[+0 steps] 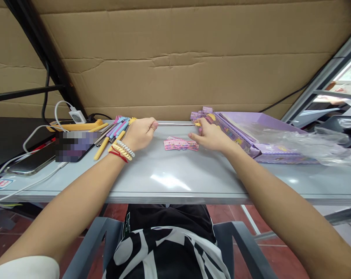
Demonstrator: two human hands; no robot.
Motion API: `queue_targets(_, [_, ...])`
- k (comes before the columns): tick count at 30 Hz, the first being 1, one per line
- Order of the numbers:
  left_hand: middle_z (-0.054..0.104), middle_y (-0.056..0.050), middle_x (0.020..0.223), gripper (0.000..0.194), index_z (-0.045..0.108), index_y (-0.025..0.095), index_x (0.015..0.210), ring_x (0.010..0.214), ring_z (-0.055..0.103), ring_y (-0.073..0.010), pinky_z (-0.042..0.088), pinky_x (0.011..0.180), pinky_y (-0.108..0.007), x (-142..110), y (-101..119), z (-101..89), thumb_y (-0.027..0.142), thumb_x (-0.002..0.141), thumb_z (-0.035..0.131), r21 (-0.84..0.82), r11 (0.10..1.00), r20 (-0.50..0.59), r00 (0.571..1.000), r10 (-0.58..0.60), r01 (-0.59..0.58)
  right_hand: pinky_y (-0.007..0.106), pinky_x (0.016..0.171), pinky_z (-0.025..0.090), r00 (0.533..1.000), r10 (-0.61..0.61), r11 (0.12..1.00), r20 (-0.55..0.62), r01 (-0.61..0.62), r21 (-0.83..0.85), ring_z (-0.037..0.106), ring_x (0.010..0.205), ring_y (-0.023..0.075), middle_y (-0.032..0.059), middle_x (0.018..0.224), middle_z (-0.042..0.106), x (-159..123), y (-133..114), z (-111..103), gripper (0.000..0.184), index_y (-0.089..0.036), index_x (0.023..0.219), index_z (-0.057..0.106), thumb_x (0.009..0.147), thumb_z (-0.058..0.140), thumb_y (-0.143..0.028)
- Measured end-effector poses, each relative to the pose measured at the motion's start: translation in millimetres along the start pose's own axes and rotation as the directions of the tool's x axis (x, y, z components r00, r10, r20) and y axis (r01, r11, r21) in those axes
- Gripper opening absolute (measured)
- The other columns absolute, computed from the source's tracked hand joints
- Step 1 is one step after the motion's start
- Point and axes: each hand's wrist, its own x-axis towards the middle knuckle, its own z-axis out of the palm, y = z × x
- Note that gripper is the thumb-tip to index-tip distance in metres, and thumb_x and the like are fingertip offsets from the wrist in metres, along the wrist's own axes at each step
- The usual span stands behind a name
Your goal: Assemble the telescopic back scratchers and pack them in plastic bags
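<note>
A thin metal rod with a yellow tip, seemingly a telescopic back scratcher, stretches level between my two hands above the table. My left hand is closed round its left end, which the fist hides. At the other end, the fingers of my right hand pinch the yellow tip. Below the rod, a small pile of pink printed labels lies on the table, close to my right thumb. Just left of my left hand is a bundle of similar back scratchers with yellow, blue, pink and purple handles.
A purple box with clear plastic bags stands at right, beside more pink-purple labels. Phones, white cables and a charger lie at left. Cardboard walls the grey table's back.
</note>
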Motion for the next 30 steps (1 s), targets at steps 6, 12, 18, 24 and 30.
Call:
queue_targets(6, [0.059, -0.004, 0.065, 0.037, 0.052, 0.019, 0.07, 0.062, 0.054, -0.0173, 0.037, 0.061, -0.03, -0.7, 0.2, 4.2, 0.038, 0.094, 0.03, -0.049, 0.994, -0.032, 0.994, 0.101, -0.102, 0.034, 0.068, 0.042, 0.995, 0.102, 0.995, -0.001, -0.102, 0.011, 0.063, 0.084, 0.0291, 0.0096, 0.08, 0.068, 0.1, -3.0, -1.4, 0.041, -0.018, 0.115, 0.049, 0.088, 0.045, -0.048])
queue_targets(12, [0.06, -0.003, 0.067, 0.034, 0.051, 0.02, 0.072, 0.065, 0.056, -0.0165, 0.04, 0.063, -0.028, -0.4, 0.0, 7.3, 0.036, 0.095, 0.032, -0.067, 0.982, -0.059, 0.983, 0.173, -0.177, 0.034, 0.068, 0.043, 0.981, 0.18, 0.981, 0.067, -0.184, 0.063, 0.064, 0.07, 0.0257, 0.0039, 0.062, 0.065, -1.5, -6.6, -6.5, 0.032, -0.02, 0.11, 0.051, 0.091, 0.042, -0.044])
queue_targets(18, [0.062, -0.005, 0.074, 0.029, 0.054, 0.018, 0.078, 0.071, 0.057, -0.0175, 0.042, 0.067, -0.029, -0.7, 2.1, 3.0, 0.033, 0.094, 0.034, -0.093, 0.985, 0.008, 0.989, 0.15, -0.149, 0.033, 0.066, 0.041, 0.994, 0.107, 0.988, -0.021, -0.104, 0.11, 0.061, 0.064, 0.0232, 0.0019, 0.058, 0.064, -0.7, -4.3, -6.9, 0.018, -0.022, 0.093, 0.051, 0.089, 0.047, -0.038])
queue_targets(24, [0.063, -0.005, 0.078, 0.021, 0.056, 0.017, 0.088, 0.072, 0.056, -0.0169, 0.042, 0.07, -0.029, -2.5, 7.2, -3.8, 0.029, 0.09, 0.039, -0.112, 0.991, 0.043, 0.996, 0.076, -0.071, 0.031, 0.061, 0.038, 0.988, -0.053, 0.973, -0.148, 0.084, 0.215, 0.059, 0.059, 0.0203, 0.0017, 0.059, 0.065, 0.9, 1.5, -6.7, 0.011, -0.022, 0.082, 0.045, 0.085, 0.05, -0.031])
queue_targets(30, [0.065, -0.005, 0.08, 0.026, 0.061, 0.015, 0.089, 0.07, 0.056, -0.0165, 0.041, 0.068, -0.029, -4.1, 10.0, -1.2, 0.034, 0.088, 0.043, -0.112, 0.988, 0.109, 0.987, 0.122, -0.11, 0.03, 0.062, 0.037, 0.987, -0.094, 0.972, -0.13, 0.119, 0.204, 0.059, 0.059, 0.0196, 0.0017, 0.061, 0.066, -0.9, -0.7, -2.9, 0.014, -0.022, 0.085, 0.047, 0.086, 0.051, -0.035])
